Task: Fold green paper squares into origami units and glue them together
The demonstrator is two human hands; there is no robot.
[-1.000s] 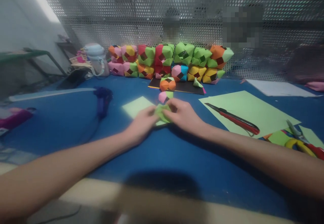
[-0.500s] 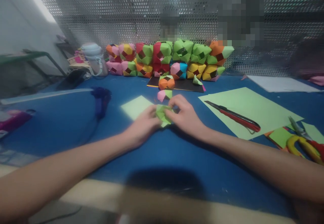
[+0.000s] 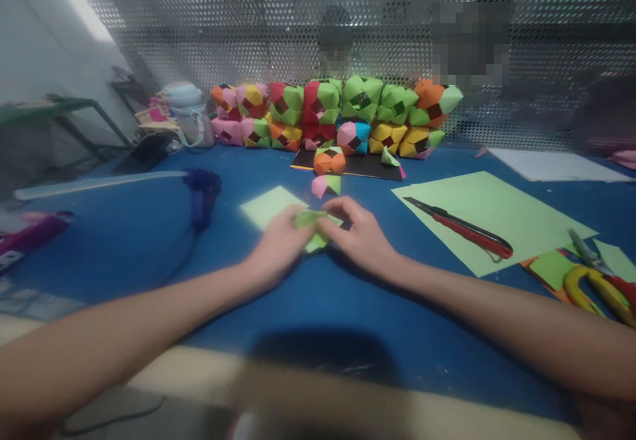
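Note:
Between my two hands is a small folded piece of green paper (image 3: 316, 244), just above the blue tabletop. My left hand (image 3: 284, 241) grips its left side with thumb and fingers. From the right, my right hand (image 3: 362, 233) pinches the same paper, thumb and fingertips at its upper edge. My fingers cover part of its folds. A flat pale green paper square (image 3: 272, 207) lies just beyond my left hand. Past my fingertips sit a small pink and green folded paper piece (image 3: 326, 185) and an orange folded one (image 3: 329, 161).
Stacked colourful paper shapes (image 3: 318, 105) line the back. A red and black utility knife (image 3: 462, 228) rests on a large green sheet (image 3: 497, 195). Yellow-handled scissors (image 3: 591, 287) lie at right. A blue glue gun (image 3: 201, 198), a magenta glue gun (image 3: 34, 238) and a bottle (image 3: 187, 115) are at left.
Both hands stay on the green paper, which has shifted slightly left and turned in my fingers. My right-hand fingers have moved a little left. The whole view has moved slightly.

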